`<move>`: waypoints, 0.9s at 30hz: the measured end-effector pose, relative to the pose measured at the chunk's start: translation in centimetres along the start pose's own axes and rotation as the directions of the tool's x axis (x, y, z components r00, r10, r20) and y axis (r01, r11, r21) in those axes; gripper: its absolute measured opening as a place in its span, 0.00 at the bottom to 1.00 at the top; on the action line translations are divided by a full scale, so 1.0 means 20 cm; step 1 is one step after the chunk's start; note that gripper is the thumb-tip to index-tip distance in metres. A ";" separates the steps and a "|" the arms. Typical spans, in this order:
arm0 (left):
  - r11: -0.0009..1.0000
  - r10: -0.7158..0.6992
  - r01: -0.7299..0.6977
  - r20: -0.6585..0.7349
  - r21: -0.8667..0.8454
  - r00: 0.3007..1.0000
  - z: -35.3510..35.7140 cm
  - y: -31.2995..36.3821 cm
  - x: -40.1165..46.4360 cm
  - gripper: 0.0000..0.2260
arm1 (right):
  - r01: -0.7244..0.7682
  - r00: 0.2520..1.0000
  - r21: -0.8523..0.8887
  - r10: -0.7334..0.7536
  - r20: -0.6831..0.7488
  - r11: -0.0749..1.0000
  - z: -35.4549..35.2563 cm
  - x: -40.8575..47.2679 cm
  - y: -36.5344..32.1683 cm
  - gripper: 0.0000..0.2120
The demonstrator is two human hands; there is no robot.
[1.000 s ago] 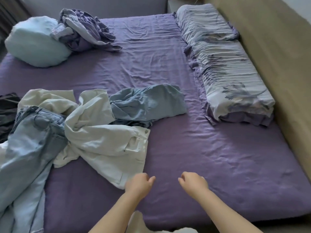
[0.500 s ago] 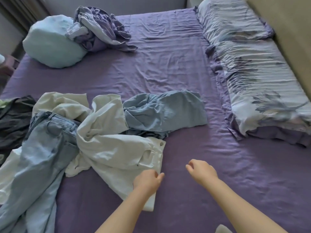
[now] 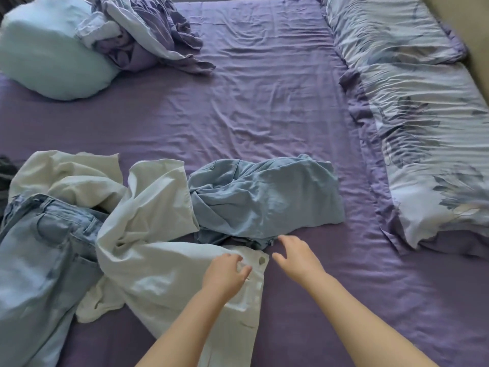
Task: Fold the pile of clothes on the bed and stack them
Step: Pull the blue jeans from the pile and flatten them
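Both hands had moved forward from the bare purple sheet to the pile since a second before. The left hand was over the white trousers near their button, fingers loosely bent and grasping nothing yet. The right hand, fingers released, reached the edge of the light blue garment. Folding had not begun; probably the first pick-up was starting. Farther left lay light blue jeans. No readable writing was visible.

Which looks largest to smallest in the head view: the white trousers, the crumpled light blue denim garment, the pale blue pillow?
1. White trousers, clearly largest.
2 and 3. Light blue denim garment and pale blue pillow look alike; the pillow lies farther away and partly cropped, so unranked.
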State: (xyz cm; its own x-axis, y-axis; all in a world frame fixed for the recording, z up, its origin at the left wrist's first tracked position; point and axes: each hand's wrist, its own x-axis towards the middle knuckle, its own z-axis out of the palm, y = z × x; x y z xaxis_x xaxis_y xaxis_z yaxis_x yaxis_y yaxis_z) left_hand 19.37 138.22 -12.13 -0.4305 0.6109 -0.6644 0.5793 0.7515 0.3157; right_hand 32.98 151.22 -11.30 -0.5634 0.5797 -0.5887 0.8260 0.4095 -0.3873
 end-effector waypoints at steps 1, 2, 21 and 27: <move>1.000 0.018 -0.018 -0.020 0.001 1.000 -0.02 0.01 0.05 0.22 | 0.019 0.999 -0.022 -0.019 -0.027 1.000 -0.04 0.06 -0.01 0.25; 0.999 0.043 -0.043 -0.047 0.005 0.998 -0.05 0.02 0.09 0.23 | 0.037 0.998 -0.061 -0.041 -0.054 0.997 -0.08 0.13 -0.02 0.26; 0.984 -0.106 0.144 -0.311 0.103 0.944 -0.30 -0.05 0.74 0.22 | 0.079 0.974 -0.194 -0.117 -0.195 0.978 -0.15 0.67 0.17 0.19; 0.978 0.014 -0.103 -0.437 -0.182 0.899 -0.27 -0.02 0.54 0.13 | 0.199 0.934 0.009 -0.187 -0.304 0.980 -0.06 0.39 0.27 0.14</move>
State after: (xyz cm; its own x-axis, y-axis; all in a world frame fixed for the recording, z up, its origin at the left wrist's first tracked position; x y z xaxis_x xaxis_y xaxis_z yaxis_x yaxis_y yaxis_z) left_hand 10.69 145.78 -15.69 -0.6819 0.6685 -0.2967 0.4851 0.7170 0.5006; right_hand 32.94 158.79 -17.14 -0.6859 0.6789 -0.2622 0.6974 0.5103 -0.5032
